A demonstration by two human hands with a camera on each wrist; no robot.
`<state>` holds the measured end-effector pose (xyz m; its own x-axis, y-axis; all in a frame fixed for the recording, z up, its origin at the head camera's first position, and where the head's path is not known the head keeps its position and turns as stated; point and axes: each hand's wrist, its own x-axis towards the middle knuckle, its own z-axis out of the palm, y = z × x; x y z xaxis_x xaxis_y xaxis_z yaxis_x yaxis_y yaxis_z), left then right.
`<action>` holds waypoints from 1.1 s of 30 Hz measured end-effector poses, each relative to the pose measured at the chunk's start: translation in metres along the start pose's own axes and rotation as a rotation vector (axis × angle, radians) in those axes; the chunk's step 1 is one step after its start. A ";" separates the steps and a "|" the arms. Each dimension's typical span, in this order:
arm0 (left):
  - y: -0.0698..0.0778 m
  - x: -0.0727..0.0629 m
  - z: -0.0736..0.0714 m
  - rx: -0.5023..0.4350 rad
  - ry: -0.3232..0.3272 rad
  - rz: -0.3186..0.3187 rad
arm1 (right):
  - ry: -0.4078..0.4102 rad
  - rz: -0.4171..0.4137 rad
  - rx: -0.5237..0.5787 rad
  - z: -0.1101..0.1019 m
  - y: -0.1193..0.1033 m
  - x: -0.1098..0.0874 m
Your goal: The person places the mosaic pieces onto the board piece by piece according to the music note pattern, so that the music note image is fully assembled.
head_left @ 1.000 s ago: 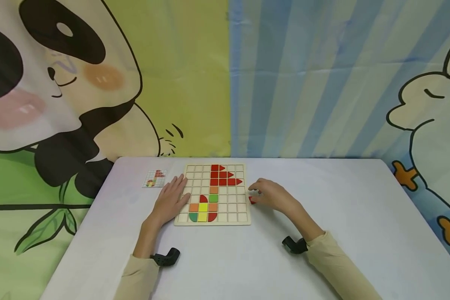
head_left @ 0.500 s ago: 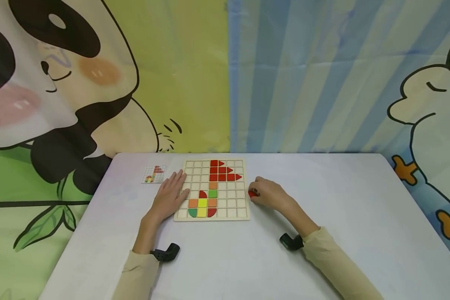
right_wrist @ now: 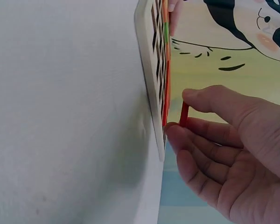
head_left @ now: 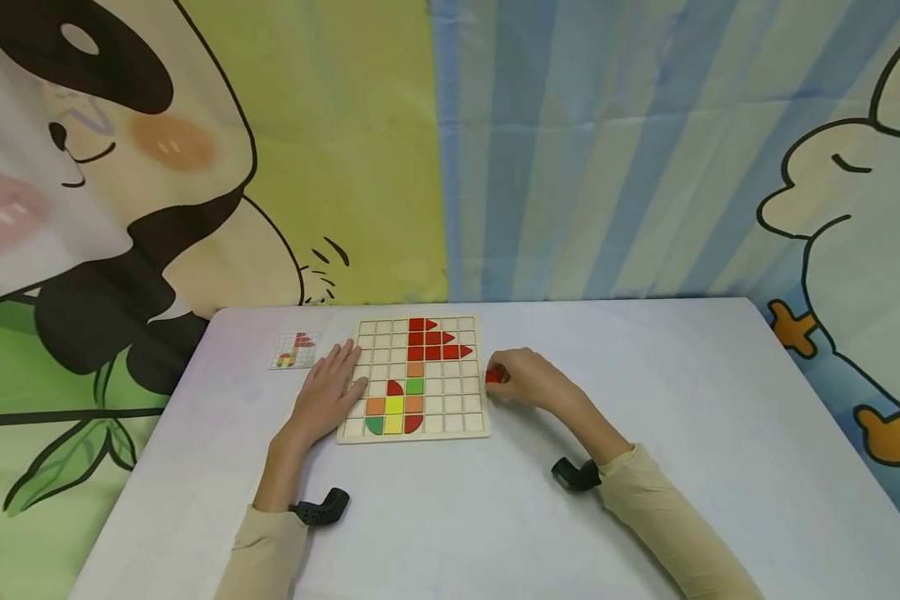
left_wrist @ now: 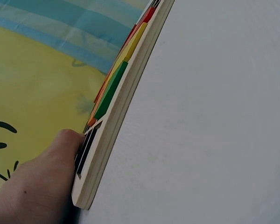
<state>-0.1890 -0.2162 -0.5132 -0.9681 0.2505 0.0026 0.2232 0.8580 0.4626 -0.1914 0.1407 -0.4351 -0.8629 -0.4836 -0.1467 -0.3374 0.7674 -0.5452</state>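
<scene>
My right hand [head_left: 531, 380] is just off the right edge of a wooden grid board [head_left: 461, 422]. It pinches a red piece [right_wrist: 184, 114] between thumb and fingertips; in the right wrist view the piece appears edge-on. My left hand [head_left: 324, 393] lies over the board's left edge with fingers extended, and its thumb [left_wrist: 65, 142] is at the board's corner in the left wrist view. Seated in the board are red pieces [head_left: 433, 352] in pointed rows, orange and green squares [head_left: 415, 386] below them, and yellow squares [head_left: 394, 405] among curved red and green pieces.
A small pattern card [head_left: 295, 351] lies left of the board on the white table [head_left: 450, 517]. Each wrist wears a black camera [head_left: 322, 508]. Printed cloth with a panda [head_left: 112, 150] hangs behind the table's far edge.
My right fingers have drawn together on the red piece, which was lower under the thumb a second ago. The left hand stays on the board's edge. The head view has shifted slightly.
</scene>
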 end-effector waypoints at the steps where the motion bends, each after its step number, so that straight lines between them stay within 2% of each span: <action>1: -0.001 0.000 -0.001 -0.001 0.004 -0.001 | 0.004 -0.013 0.016 0.000 -0.002 0.001; 13: -0.002 -0.004 0.000 -0.020 0.014 0.006 | 0.116 -0.189 0.168 0.003 -0.018 -0.004; 18: -0.002 -0.006 0.001 -0.019 0.015 0.003 | 0.129 -0.206 0.261 0.009 -0.017 -0.003; 26: 0.002 -0.003 -0.002 -0.019 0.016 0.010 | 0.126 -0.176 0.376 0.014 -0.011 0.000; 33: 0.002 -0.003 -0.001 -0.011 0.016 0.001 | 0.124 -0.246 0.455 0.024 -0.019 0.016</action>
<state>-0.1859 -0.2162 -0.5112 -0.9696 0.2440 0.0176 0.2232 0.8527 0.4724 -0.1895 0.1087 -0.4472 -0.8258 -0.5522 0.1143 -0.3622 0.3641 -0.8580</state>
